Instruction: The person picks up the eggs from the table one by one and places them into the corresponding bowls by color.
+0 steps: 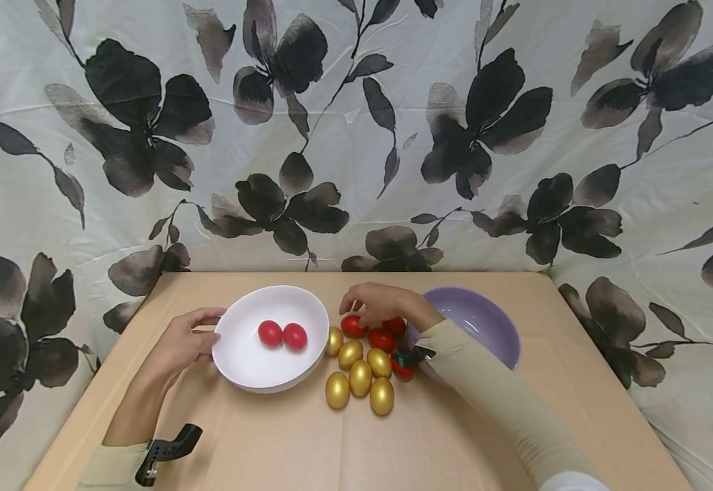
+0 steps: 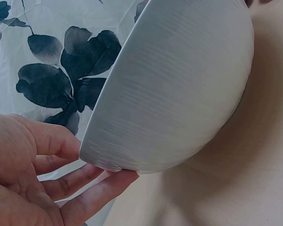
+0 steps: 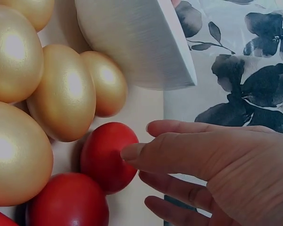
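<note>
In the head view, my left hand (image 1: 183, 346) holds the white bowl (image 1: 242, 365) at its left side. The left wrist view shows the thumb at the rim and a fingertip against the outer wall (image 2: 174, 94). Two red eggs (image 1: 270, 333) lie side by side in the bowl. To its right, my right hand (image 1: 387, 303) is over the farthest loose red egg (image 1: 353, 326). In the right wrist view the thumb tip overlaps that red egg (image 3: 108, 157), while the fingers extend loosely beside it. Whether the thumb presses on it I cannot tell.
Several gold eggs (image 1: 360, 378) lie grouped between the bowls, with more red eggs (image 1: 382, 339) behind and beside them. A purple bowl (image 1: 485, 320) stands on the right, partly behind my right forearm. A floral cloth (image 1: 381, 157) hangs behind the wooden table (image 1: 270, 443).
</note>
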The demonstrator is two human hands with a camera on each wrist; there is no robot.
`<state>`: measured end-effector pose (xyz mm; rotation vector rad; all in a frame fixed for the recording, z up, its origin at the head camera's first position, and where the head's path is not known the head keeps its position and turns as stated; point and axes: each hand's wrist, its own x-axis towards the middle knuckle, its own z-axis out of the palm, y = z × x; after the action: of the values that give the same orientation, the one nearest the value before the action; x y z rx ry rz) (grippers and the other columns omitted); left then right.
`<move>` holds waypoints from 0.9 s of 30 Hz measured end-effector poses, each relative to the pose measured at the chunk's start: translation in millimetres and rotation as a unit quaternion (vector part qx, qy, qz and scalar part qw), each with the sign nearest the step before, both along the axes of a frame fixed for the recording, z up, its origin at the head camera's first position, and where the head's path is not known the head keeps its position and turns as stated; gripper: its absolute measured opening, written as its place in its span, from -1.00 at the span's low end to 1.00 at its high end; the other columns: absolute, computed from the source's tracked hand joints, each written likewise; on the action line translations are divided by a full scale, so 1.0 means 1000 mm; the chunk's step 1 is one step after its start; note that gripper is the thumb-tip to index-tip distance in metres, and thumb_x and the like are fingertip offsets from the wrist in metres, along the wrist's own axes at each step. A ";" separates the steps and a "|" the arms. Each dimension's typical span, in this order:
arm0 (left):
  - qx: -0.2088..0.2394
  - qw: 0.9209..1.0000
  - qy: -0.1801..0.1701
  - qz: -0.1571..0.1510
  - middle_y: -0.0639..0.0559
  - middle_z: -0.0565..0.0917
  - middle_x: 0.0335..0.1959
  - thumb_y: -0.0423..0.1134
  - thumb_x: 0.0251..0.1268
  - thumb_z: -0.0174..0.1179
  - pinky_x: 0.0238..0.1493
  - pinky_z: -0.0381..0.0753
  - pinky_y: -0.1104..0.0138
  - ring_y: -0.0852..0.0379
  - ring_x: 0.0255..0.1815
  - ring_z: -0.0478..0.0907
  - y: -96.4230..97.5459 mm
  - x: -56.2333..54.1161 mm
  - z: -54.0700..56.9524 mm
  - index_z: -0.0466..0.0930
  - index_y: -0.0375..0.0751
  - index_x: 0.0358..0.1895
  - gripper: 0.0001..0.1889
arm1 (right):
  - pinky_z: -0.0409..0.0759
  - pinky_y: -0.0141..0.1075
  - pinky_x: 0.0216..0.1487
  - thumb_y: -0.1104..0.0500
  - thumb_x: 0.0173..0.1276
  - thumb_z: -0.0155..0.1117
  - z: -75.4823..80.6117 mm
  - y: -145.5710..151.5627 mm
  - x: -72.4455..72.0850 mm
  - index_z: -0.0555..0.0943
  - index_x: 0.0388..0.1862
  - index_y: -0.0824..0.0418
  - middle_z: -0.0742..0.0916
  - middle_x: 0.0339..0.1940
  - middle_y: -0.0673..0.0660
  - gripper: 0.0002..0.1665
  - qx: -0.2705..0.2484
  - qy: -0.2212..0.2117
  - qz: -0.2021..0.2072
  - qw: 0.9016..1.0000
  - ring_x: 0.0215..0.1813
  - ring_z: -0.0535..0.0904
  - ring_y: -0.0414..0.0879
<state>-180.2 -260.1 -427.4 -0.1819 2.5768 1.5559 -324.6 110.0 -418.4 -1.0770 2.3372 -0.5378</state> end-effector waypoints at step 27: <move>-0.001 1.000 -0.002 0.003 -0.44 0.43 0.31 -0.47 0.40 0.11 -0.17 0.77 0.16 -0.17 0.08 0.62 0.001 0.000 0.001 0.30 -0.38 0.46 -0.44 | 0.63 -0.24 0.20 0.34 0.29 0.40 -0.004 -0.009 0.003 0.65 0.18 0.17 0.72 0.08 0.05 -0.55 0.038 0.020 0.005 0.999 0.15 0.63 -0.04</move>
<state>-179.9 -258.6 -426.5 -0.1924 2.5771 1.5514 -321.5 100.6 -422.0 -1.0734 2.3648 -0.4224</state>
